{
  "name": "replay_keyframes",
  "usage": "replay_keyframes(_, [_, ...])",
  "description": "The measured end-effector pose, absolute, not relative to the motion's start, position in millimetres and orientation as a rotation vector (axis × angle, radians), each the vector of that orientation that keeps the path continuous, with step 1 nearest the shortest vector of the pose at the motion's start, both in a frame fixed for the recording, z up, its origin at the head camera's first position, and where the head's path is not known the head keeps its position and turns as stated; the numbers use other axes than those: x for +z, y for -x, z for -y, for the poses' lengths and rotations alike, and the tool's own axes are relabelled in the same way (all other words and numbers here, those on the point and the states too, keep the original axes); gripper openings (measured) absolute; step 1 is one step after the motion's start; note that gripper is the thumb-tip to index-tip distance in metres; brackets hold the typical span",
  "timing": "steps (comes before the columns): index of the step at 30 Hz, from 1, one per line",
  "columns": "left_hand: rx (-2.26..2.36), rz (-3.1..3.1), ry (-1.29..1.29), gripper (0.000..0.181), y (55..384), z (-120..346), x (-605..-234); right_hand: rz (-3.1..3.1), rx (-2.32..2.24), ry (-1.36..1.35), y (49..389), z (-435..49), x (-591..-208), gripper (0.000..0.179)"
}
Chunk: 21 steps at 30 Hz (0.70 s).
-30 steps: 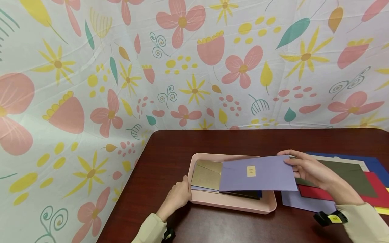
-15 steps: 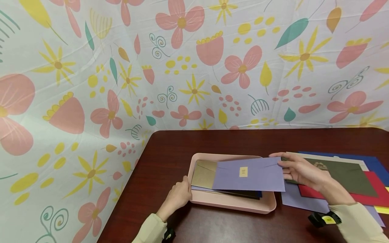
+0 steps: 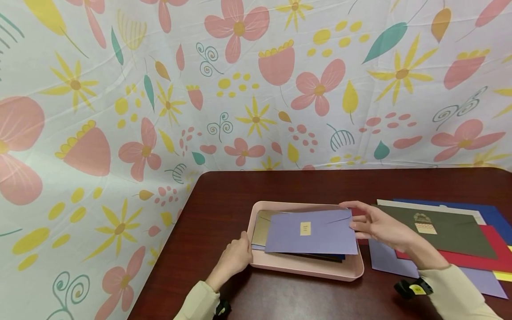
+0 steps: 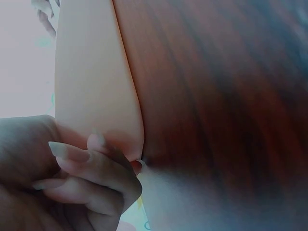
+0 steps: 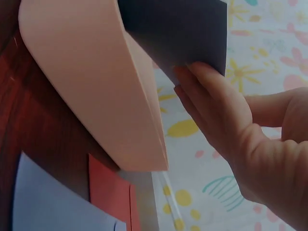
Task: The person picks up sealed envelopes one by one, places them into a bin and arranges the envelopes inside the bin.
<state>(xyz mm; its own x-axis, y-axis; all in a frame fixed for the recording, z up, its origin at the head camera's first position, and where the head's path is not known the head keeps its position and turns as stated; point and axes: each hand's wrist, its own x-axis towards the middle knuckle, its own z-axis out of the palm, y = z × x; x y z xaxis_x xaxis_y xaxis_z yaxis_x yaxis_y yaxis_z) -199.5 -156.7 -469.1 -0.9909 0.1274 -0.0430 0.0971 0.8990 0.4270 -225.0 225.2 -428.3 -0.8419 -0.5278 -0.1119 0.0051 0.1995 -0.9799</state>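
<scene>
My right hand [image 3: 382,229] pinches the right end of a lavender envelope [image 3: 284,235] that bears a small cream label. In the right wrist view, the fingers and thumb lie on opposite faces of this envelope [image 5: 187,36], above the tray wall [image 5: 91,72]. It hangs over a pink tray [image 3: 304,267], covering most of a gold envelope [image 3: 260,229] and darker ones inside. My left hand [image 3: 233,257] grips the tray's left side; in the left wrist view its fingers [image 4: 96,168] curl at the tray's corner.
Right of the tray, a loose pile on the dark wooden table [image 3: 320,186] holds a dark green envelope [image 3: 456,235], a red one [image 3: 490,262], a blue one [image 3: 496,218], a lavender one [image 3: 394,260] and others. A flowered cloth [image 3: 256,89] hangs behind.
My right hand has moved left with the lavender envelope, bringing it from partly beyond the tray's right end to above the tray. The left hand stays on the tray.
</scene>
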Motion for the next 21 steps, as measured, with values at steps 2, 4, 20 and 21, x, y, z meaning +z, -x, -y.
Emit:
replay_keyframes(2, [0.667, -2.993, -0.175, 0.009, 200, 157, -469, -2.084, -1.679, 0.476, 225, -219, -429, 0.056])
replay_keyframes(4, [0.667, -2.996, -0.176, 0.009, 200, 157, -469, -2.12, -1.674, 0.449, 224, -214, -429, 0.054])
replay_keyframes(20, [0.669, -3.005, -0.18, 0.011, 198, 158, -470, -2.243, -1.626, 0.394, 225, -190, -434, 0.047])
replay_keyframes(21, [0.668, -3.005, -0.179, 0.011, 198, 158, -470, -2.255, -1.619, 0.384, 224, -189, -433, 0.047])
